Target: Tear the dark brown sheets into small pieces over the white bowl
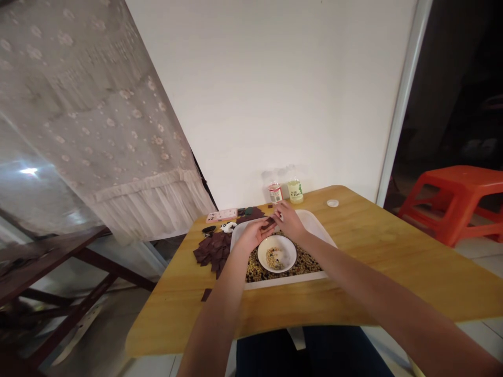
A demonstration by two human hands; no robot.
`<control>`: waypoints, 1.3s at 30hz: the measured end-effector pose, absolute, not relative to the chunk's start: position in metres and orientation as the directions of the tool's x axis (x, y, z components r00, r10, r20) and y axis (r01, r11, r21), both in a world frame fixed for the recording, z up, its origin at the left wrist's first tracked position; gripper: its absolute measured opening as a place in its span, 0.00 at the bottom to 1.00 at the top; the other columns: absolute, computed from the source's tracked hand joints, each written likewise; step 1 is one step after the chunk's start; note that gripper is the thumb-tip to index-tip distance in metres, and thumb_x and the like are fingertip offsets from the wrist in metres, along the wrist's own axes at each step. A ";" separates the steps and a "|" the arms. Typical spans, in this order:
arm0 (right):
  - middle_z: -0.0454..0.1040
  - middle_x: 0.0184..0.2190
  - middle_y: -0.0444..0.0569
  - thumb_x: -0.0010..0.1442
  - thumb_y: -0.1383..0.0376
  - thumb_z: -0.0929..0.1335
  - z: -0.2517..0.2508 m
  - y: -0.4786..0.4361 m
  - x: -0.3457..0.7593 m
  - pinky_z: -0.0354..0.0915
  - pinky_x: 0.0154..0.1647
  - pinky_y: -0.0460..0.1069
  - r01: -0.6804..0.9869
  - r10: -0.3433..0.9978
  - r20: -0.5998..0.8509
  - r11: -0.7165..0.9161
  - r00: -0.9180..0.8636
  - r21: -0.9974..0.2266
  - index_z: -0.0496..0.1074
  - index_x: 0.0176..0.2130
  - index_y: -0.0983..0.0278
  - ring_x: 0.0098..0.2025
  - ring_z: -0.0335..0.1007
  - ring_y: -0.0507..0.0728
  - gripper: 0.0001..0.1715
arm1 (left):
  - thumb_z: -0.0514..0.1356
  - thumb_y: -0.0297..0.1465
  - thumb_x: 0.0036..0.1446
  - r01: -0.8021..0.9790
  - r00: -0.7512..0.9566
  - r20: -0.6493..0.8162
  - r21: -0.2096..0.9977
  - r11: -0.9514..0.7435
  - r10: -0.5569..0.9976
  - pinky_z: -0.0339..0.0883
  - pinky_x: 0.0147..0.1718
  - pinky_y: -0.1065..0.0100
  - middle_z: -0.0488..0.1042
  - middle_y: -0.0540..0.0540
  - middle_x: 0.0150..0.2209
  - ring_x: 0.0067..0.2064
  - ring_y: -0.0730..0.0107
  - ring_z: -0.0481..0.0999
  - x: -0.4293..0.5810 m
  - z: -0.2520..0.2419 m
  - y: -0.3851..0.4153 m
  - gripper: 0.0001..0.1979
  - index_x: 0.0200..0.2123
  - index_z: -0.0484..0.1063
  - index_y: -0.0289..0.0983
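The left hand (253,234) and right hand (288,221) are close together, pinching what looks like a small dark square (269,223) above a white tray (312,221); a white bowl (277,253) sits on mixed beans (304,267); more dark squares (212,250) lie piled left.

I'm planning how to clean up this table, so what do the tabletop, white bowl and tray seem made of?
The tabletop looks like varnished wood: yellow grain under a sheen. The bowl seems enamelled metal or glazed ceramic: smooth glossy white, dark-edged rim. The tray is probably plastic: dull, moulded white.
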State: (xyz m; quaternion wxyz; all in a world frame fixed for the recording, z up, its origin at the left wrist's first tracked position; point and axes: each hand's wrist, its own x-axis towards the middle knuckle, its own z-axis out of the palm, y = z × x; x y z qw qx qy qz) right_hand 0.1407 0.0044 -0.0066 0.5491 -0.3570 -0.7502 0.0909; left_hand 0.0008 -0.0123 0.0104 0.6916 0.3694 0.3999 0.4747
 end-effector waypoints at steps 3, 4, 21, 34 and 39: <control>0.56 0.27 0.45 0.52 0.73 0.59 -0.007 0.003 0.139 0.54 0.30 0.47 0.411 0.604 0.764 0.770 -0.226 -0.488 0.50 0.23 0.62 0.29 0.54 0.52 0.11 | 0.53 0.15 0.47 -0.387 0.225 -0.190 0.883 0.267 0.956 0.67 0.46 0.65 0.75 0.44 0.26 0.33 0.70 0.76 0.001 0.007 -0.010 0.09 0.24 0.70 0.31; 0.56 0.27 0.45 0.52 0.73 0.59 -0.007 0.003 0.139 0.54 0.30 0.47 0.413 0.602 0.767 0.771 -0.222 -0.485 0.50 0.23 0.62 0.29 0.54 0.52 0.11 | 0.53 0.15 0.47 -0.390 0.224 -0.201 0.878 0.276 0.954 0.67 0.46 0.64 0.75 0.45 0.25 0.33 0.70 0.76 0.002 0.006 -0.010 0.09 0.24 0.69 0.31; 0.54 0.26 0.44 0.52 0.74 0.59 -0.008 0.005 0.138 0.52 0.29 0.47 0.416 0.597 0.781 0.766 -0.182 -0.489 0.49 0.23 0.61 0.29 0.53 0.53 0.12 | 0.52 0.14 0.47 -0.424 0.214 -0.211 0.860 0.285 0.954 0.67 0.45 0.62 0.74 0.46 0.24 0.30 0.72 0.76 0.004 0.007 -0.011 0.10 0.25 0.70 0.30; 0.54 0.25 0.44 0.51 0.74 0.59 -0.008 0.005 0.138 0.52 0.28 0.47 0.436 0.616 0.773 0.742 -0.148 -0.508 0.48 0.23 0.61 0.28 0.52 0.53 0.13 | 0.53 0.14 0.47 -0.403 0.233 -0.207 0.869 0.288 0.950 0.67 0.44 0.62 0.74 0.44 0.25 0.33 0.69 0.76 0.003 0.004 -0.008 0.09 0.26 0.71 0.30; 0.54 0.25 0.44 0.51 0.74 0.59 -0.008 0.004 0.136 0.52 0.29 0.47 0.415 0.608 0.779 0.755 -0.153 -0.508 0.48 0.23 0.61 0.28 0.53 0.53 0.13 | 0.55 0.15 0.46 -0.404 0.252 -0.189 0.871 0.280 0.949 0.68 0.43 0.64 0.74 0.45 0.24 0.30 0.71 0.75 0.001 -0.003 -0.003 0.09 0.26 0.71 0.30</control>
